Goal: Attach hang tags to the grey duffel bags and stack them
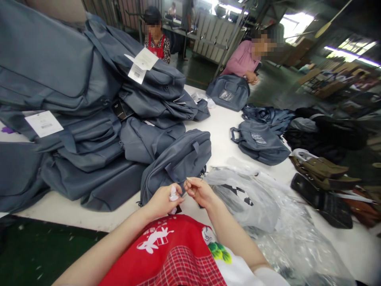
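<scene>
My left hand (164, 200) is closed in front of my red apron, fingers curled. A small white piece (174, 194) shows at its fingers; I cannot tell if it is held or wrapped round a finger. Something dark and flat shows just beneath that hand. Close by on the right, my right hand (199, 191) has thumb and fingertips pinched together, and whatever is between them is too small to make out. Right behind both hands, a blue-grey bag (178, 159) with a carry handle lies tilted against other bags.
Stacked blue-grey bags (59, 83) with white tags (44, 124) fill the table's left side. Clear plastic bags (253, 198) lie at right, near another grey bag (260, 143) and brown and black bags (324, 171). Across the table, a person in pink (241, 57) handles a bag (229, 92).
</scene>
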A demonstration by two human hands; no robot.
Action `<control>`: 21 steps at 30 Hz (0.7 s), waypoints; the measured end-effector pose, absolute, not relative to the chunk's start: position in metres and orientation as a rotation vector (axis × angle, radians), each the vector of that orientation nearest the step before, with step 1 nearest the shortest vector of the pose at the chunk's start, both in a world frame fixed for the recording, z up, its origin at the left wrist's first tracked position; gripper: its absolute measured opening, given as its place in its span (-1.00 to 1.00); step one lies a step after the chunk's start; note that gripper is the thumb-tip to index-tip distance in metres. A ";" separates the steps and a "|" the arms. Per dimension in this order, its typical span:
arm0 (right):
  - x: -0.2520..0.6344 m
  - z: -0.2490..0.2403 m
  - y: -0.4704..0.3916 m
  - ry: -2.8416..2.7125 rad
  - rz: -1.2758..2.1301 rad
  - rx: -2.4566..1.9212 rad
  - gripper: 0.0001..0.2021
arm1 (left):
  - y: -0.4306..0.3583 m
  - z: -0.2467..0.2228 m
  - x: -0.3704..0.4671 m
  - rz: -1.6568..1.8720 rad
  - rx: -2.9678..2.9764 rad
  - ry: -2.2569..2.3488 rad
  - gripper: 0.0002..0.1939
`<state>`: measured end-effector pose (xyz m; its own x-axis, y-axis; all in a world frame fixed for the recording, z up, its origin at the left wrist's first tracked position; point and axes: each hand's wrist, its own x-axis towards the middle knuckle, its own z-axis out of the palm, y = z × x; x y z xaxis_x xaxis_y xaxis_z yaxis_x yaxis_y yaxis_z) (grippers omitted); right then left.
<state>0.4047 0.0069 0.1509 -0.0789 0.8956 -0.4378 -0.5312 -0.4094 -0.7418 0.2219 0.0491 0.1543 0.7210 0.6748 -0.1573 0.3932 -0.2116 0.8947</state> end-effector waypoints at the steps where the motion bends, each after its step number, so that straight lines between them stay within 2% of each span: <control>1: 0.401 0.149 0.014 -0.464 1.730 -1.083 -0.71 | 0.054 0.155 0.217 0.326 1.837 0.856 -0.70; 4: 0.389 0.141 0.036 -0.320 1.862 -1.033 -0.75 | 0.069 0.159 0.201 0.344 1.898 0.947 -0.55; 7: 0.376 0.137 0.054 -0.077 2.033 -0.985 -0.74 | 0.079 0.160 0.186 0.231 2.114 0.897 -0.78; 10: 0.362 0.132 0.063 -0.003 2.161 -0.917 -0.76 | 0.087 0.155 0.170 0.138 2.233 0.901 -0.71; 13: 0.347 0.116 0.064 -0.118 2.190 -0.920 -0.76 | 0.102 0.153 0.146 0.248 2.071 1.088 -0.65; 17: 0.336 0.077 0.068 -0.221 1.889 -1.319 -0.83 | 0.135 0.165 0.113 0.552 1.620 1.401 -0.62; 21: 0.348 0.054 0.083 -0.187 1.484 -1.493 -0.81 | 0.163 0.181 0.103 0.681 1.482 1.399 -0.64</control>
